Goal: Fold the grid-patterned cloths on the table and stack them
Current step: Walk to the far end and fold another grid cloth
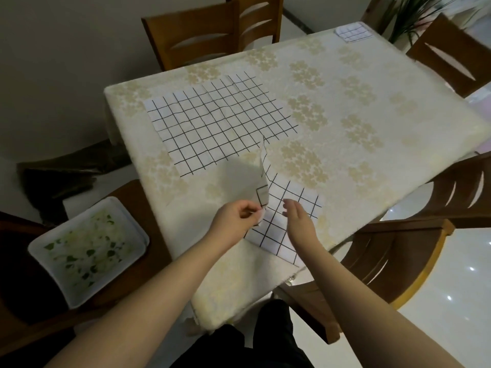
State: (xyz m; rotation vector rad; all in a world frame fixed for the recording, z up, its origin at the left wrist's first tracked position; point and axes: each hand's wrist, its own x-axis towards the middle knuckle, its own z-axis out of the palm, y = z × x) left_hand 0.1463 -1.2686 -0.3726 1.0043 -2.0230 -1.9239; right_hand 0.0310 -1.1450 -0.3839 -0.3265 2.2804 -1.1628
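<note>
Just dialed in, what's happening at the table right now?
A person is partway through folding a grid cloth at the table's near edge. The left hand pinches a lifted corner, showing its plain underside; the right hand hovers open over the part lying flat. A second cloth lies spread and unfolded farther back. A folded stack sits at the far corner.

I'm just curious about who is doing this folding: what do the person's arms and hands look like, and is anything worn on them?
Both arms are bare as far up as the picture shows, with no sleeves in view. The left hand and right hand wear no gloves, and no rings, watch or bracelets show. The fingers are uncovered, with short nails. Below the arms, dark clothing is visible at the bottom edge.
</note>
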